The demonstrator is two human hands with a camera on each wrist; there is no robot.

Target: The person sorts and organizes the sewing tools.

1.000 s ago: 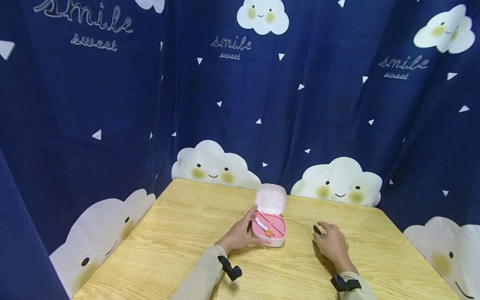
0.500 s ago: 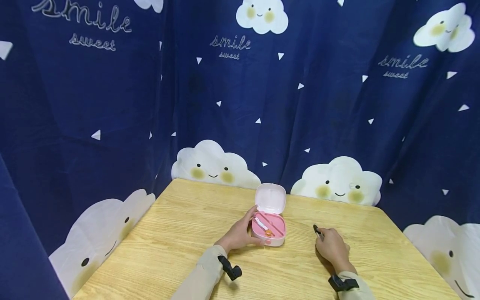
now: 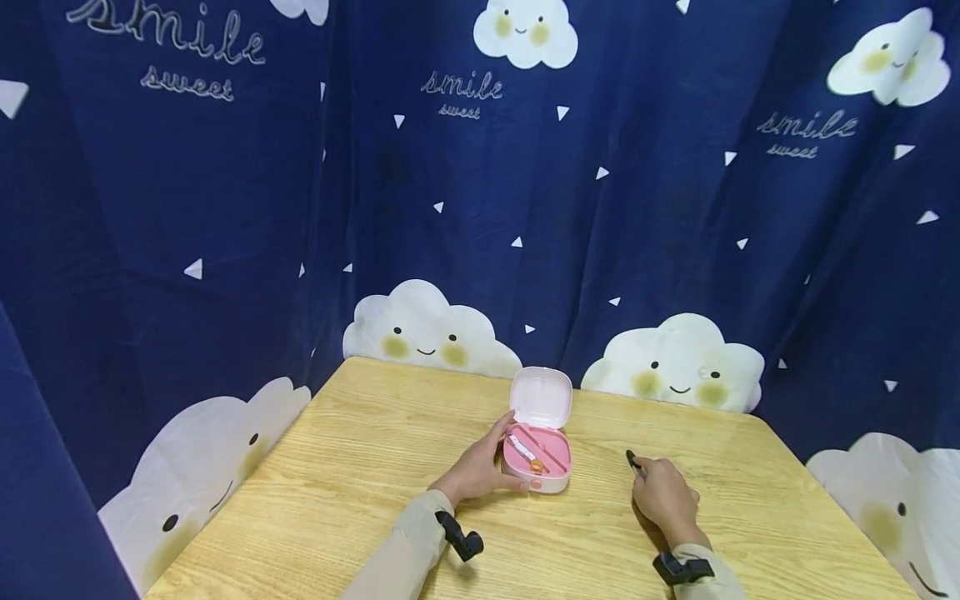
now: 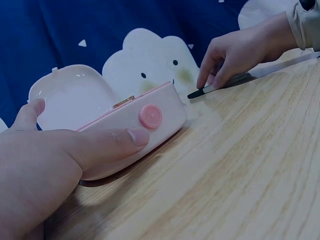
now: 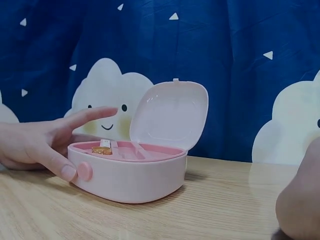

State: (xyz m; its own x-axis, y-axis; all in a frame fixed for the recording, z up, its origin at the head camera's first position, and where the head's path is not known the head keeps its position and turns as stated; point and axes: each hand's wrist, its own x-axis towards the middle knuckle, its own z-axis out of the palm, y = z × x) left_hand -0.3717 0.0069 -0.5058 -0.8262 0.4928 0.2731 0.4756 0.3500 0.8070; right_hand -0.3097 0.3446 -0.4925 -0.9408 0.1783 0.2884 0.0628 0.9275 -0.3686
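Note:
A small pale pink box (image 3: 550,483) stands on the table with its lid (image 3: 542,398) raised. In its darker pink inner tray (image 3: 558,447) lies a slim white piece (image 3: 521,447) with an orange end. My left hand (image 3: 477,473) grips the box from the left, thumb on the front wall beside the round pink button (image 4: 150,116) and index finger along the side. To the right of the box, my right hand (image 3: 666,493) pinches a slim pen-like thing (image 4: 197,93) with a black end, low over the table. Much of that thing is hidden behind my fingers.
The wooden table (image 3: 390,417) reaches back to a dark blue curtain (image 3: 465,192) printed with clouds. Bare wood lies between the box and my right hand. Each wrist carries a black camera mount (image 3: 459,536).
My right hand was spread over the black-ended thing; its fingers have since drawn together on it, and the hand has shifted slightly. My left hand and the box have stayed put.

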